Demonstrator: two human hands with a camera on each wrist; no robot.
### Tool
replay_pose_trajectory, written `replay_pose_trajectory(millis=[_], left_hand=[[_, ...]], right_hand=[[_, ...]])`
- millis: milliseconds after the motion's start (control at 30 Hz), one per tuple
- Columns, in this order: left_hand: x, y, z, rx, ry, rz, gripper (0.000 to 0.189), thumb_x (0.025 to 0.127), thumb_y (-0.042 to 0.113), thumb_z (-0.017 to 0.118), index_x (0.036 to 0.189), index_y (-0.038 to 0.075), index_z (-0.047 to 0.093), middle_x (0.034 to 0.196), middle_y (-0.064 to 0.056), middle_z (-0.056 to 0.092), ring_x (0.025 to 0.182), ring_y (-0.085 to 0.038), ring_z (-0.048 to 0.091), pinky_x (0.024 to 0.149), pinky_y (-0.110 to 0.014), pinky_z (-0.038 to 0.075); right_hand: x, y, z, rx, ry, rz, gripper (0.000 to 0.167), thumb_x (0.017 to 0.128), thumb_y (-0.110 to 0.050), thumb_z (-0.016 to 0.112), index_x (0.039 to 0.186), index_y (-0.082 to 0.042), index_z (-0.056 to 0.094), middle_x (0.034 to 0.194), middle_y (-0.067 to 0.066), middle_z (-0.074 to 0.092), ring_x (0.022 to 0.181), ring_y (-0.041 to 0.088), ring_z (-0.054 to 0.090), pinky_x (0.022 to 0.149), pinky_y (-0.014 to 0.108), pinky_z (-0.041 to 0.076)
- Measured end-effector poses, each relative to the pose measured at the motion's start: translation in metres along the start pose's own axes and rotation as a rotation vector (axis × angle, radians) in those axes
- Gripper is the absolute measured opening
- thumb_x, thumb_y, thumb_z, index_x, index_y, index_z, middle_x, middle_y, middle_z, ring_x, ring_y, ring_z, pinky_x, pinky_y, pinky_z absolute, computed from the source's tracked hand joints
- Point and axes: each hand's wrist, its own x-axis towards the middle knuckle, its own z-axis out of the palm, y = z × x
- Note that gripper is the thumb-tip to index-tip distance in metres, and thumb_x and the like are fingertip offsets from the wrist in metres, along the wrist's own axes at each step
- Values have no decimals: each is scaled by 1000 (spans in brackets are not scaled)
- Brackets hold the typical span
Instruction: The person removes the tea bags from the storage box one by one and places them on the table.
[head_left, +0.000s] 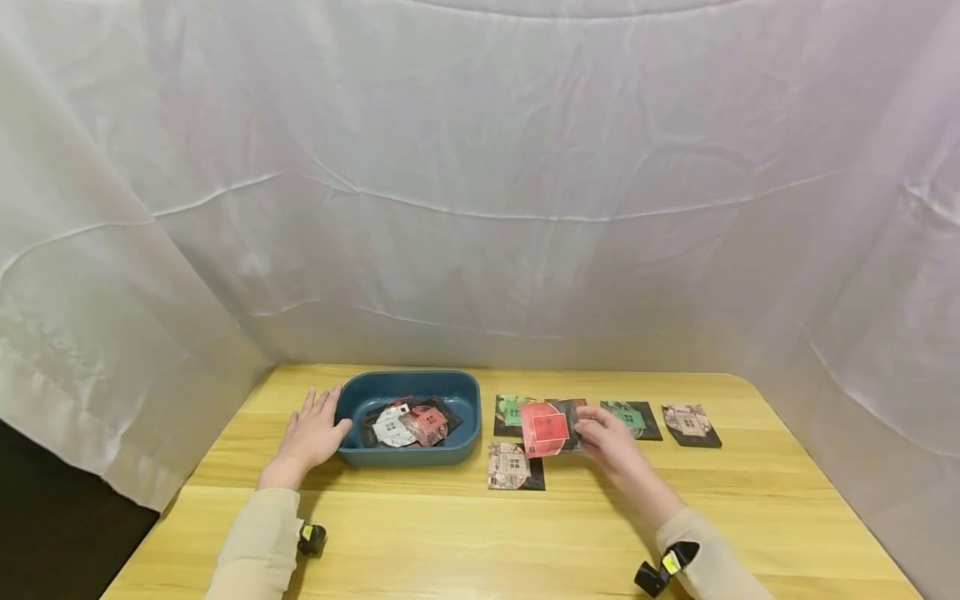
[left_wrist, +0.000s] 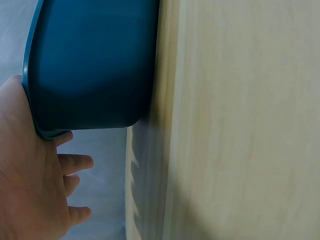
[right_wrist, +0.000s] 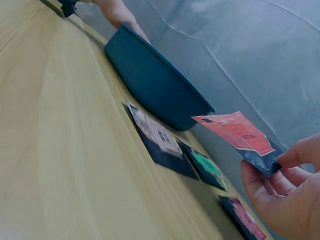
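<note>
My right hand (head_left: 609, 437) pinches a red and black sachet (head_left: 547, 428) by its dark end, thumb on one face and fingers on the other. In the right wrist view the sachet (right_wrist: 240, 137) is raised above the table. Beneath it in the head view are a green-labelled sachet (head_left: 507, 410), partly covered, and a beige and black one (head_left: 510, 468). My left hand (head_left: 311, 437) rests at the left end of a blue basin (head_left: 408, 457), fingers spread and straight, the thumb side against the rim. Several red, white and black sachets (head_left: 392, 427) lie piled inside the basin.
Right of the held sachet lie another green and black sachet (head_left: 636, 419) and a beige and black one (head_left: 692, 423). A pink and black sachet (right_wrist: 245, 217) shows low in the right wrist view. Pale curtains (head_left: 480, 250) hang behind the wooden table (head_left: 450, 542).
</note>
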Motion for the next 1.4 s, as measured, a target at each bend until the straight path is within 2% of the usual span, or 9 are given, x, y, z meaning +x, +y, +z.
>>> replay_pose_trajectory(millis=[133,333,500,700,867,1100,1400], left_hand=[[0,0,0,5,7,3,72,100,33,43,158,9,9,159,-29,17,149,-48,-2,113,-73,5],[0,1,-1,5,-3,2,72,100,34,43,158,9,8,159,-29,16,149,-48,-2,112,-74,4],[-1,2,-2,5,-11,-2,73,100,34,43,158,9,7,159,-29,15,149,-48,-3,113,-73,4],[-1,3,-3,7,-13,-6,72,100,33,43,158,8,9,159,-29,16,148,-48,-2,113,-73,5],[-2,4,-2,11,-9,-2,72,100,33,44,158,8,9,159,-29,16,148,-48,-1,113,-73,6],[-1,1,0,16,0,1,72,99,33,44,158,7,10,158,-30,18,148,-49,1,112,-73,7],[-1,1,0,18,8,3,72,99,32,44,157,6,10,158,-30,19,148,-49,2,112,-73,8]], right_hand=[[-10,-2,-14,-49,16,31,34,96,-5,52,128,3,47,93,-6,60,79,4,59,70,20,54],[-22,1,-31,-31,-16,30,33,95,-2,51,127,7,46,95,-5,64,81,6,65,73,21,57],[-30,7,-42,-64,-18,70,35,97,-5,49,130,7,44,92,-5,61,79,5,60,70,22,55],[-33,10,-46,-59,-13,80,38,95,-2,50,130,8,42,90,-4,62,78,6,60,70,23,54],[-34,13,-47,-101,-17,88,43,91,2,50,133,9,40,89,-4,65,76,6,62,68,23,55],[-37,16,-48,-141,-19,104,42,93,2,48,134,9,38,88,-2,61,71,5,58,62,21,53],[-39,16,-50,-168,-92,77,49,93,2,50,138,12,33,97,5,64,84,14,63,74,30,58]])
